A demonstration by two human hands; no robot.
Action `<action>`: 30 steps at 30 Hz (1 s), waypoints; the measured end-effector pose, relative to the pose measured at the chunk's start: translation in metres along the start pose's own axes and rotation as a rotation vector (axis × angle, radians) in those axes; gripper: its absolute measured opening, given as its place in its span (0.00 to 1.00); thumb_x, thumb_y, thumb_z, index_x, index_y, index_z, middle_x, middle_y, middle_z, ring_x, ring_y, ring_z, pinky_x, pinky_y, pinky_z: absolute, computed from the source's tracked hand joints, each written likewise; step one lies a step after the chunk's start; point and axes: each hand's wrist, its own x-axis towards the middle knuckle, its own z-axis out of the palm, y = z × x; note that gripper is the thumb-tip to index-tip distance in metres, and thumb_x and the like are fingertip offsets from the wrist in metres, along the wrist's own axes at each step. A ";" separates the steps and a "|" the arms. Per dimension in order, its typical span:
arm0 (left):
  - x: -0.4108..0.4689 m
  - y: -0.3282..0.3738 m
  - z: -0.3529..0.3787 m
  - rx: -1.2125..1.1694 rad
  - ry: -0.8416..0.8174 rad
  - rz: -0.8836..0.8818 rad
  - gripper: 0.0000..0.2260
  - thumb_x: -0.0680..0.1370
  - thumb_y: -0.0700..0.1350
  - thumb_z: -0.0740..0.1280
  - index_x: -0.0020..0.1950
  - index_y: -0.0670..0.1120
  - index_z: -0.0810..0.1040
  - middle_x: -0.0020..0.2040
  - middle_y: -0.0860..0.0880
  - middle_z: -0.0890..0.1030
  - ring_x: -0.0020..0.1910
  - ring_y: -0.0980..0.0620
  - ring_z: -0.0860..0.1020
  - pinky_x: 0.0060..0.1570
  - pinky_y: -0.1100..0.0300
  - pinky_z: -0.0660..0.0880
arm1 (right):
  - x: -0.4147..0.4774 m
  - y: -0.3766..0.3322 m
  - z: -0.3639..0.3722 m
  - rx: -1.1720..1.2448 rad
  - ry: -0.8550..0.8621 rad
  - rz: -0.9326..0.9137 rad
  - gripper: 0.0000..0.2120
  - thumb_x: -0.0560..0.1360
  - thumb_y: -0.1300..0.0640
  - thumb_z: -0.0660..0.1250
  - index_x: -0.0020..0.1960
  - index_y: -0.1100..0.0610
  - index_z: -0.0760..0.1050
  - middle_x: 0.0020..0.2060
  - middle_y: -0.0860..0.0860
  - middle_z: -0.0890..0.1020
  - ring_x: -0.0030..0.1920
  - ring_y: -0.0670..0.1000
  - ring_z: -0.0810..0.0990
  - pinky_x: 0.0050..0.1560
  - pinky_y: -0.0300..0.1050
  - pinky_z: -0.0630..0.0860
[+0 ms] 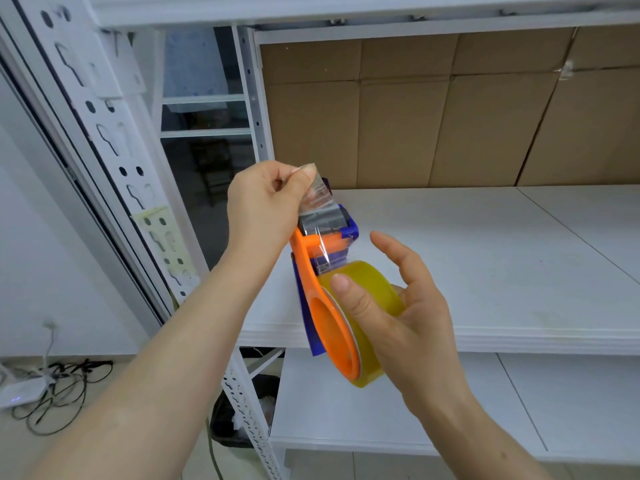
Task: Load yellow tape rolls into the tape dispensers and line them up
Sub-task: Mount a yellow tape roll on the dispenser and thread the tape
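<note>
An orange and blue tape dispenser (320, 292) is held up in front of the white shelf (485, 258). A yellow tape roll (372, 299) sits on its orange hub. My right hand (398, 317) grips the roll from the right, thumb on its face, fingers partly spread. My left hand (263, 209) pinches the loose clear tape end (313, 192) above the dispenser's blue head, where the strip runs over the roller. The dispenser's lower blue side is partly hidden behind the orange frame.
Brown cardboard (450, 109) lines the back of the shelf. A lower white shelf (450, 410) lies below. A perforated white upright (114, 133) stands at the left. Cables and a white device (41, 386) lie on the floor, and a dark bin (242, 410) sits under the shelf.
</note>
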 end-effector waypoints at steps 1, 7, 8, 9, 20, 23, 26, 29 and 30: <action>0.002 0.000 0.000 -0.062 -0.033 -0.079 0.09 0.76 0.48 0.68 0.39 0.46 0.80 0.37 0.49 0.82 0.40 0.52 0.81 0.41 0.56 0.80 | 0.001 0.001 0.000 0.001 0.013 -0.004 0.24 0.59 0.45 0.69 0.53 0.35 0.66 0.33 0.30 0.81 0.37 0.35 0.81 0.32 0.29 0.77; 0.011 -0.005 -0.001 -0.220 -0.267 -0.480 0.10 0.71 0.45 0.73 0.47 0.40 0.82 0.38 0.45 0.83 0.35 0.51 0.81 0.33 0.62 0.79 | 0.002 0.006 0.003 -0.126 0.101 -0.054 0.27 0.59 0.39 0.68 0.54 0.29 0.62 0.40 0.42 0.83 0.38 0.45 0.83 0.36 0.36 0.80; 0.013 -0.006 -0.002 -0.234 -0.328 -0.533 0.11 0.71 0.45 0.73 0.48 0.39 0.82 0.37 0.45 0.83 0.35 0.52 0.81 0.31 0.64 0.79 | 0.002 0.007 0.004 -0.151 0.107 -0.058 0.27 0.59 0.38 0.68 0.55 0.28 0.61 0.38 0.43 0.83 0.36 0.45 0.82 0.35 0.36 0.79; 0.014 -0.006 -0.003 -0.240 -0.393 -0.574 0.10 0.72 0.44 0.72 0.49 0.40 0.81 0.36 0.45 0.82 0.34 0.52 0.80 0.29 0.65 0.78 | 0.001 0.009 0.005 -0.169 0.113 -0.063 0.28 0.59 0.38 0.68 0.55 0.27 0.60 0.36 0.43 0.83 0.34 0.44 0.82 0.33 0.35 0.78; 0.008 -0.016 0.000 -0.497 -0.804 -0.837 0.09 0.71 0.49 0.66 0.49 0.49 0.76 0.48 0.45 0.79 0.52 0.46 0.76 0.66 0.48 0.66 | -0.001 0.020 0.005 -0.269 0.127 -0.170 0.30 0.61 0.39 0.68 0.55 0.21 0.56 0.33 0.40 0.82 0.31 0.43 0.79 0.35 0.43 0.77; 0.004 -0.030 0.006 -0.605 -0.572 -0.947 0.18 0.68 0.46 0.67 0.58 0.43 0.78 0.52 0.43 0.79 0.52 0.46 0.78 0.62 0.52 0.72 | 0.002 0.022 0.004 -0.212 0.143 -0.176 0.27 0.61 0.41 0.69 0.55 0.24 0.60 0.32 0.40 0.81 0.30 0.42 0.78 0.34 0.41 0.77; -0.013 -0.027 0.008 -0.642 -0.386 -0.916 0.14 0.76 0.53 0.63 0.51 0.42 0.75 0.38 0.45 0.74 0.34 0.50 0.74 0.37 0.59 0.74 | 0.014 0.022 -0.002 -0.105 0.208 -0.193 0.25 0.63 0.44 0.67 0.57 0.33 0.63 0.37 0.35 0.82 0.35 0.39 0.80 0.33 0.32 0.76; -0.037 -0.007 0.015 -0.478 -0.720 -0.747 0.34 0.68 0.73 0.57 0.54 0.45 0.79 0.43 0.41 0.83 0.41 0.46 0.82 0.45 0.52 0.79 | 0.027 0.025 -0.007 -0.107 0.215 -0.208 0.23 0.70 0.45 0.63 0.63 0.37 0.60 0.42 0.29 0.79 0.45 0.33 0.79 0.41 0.28 0.76; -0.044 0.002 0.018 -0.434 -0.790 -0.686 0.34 0.66 0.73 0.58 0.56 0.48 0.80 0.47 0.44 0.85 0.46 0.46 0.83 0.50 0.52 0.80 | 0.029 0.028 -0.007 -0.121 0.209 -0.206 0.22 0.74 0.47 0.62 0.64 0.36 0.57 0.45 0.27 0.77 0.48 0.31 0.77 0.45 0.26 0.75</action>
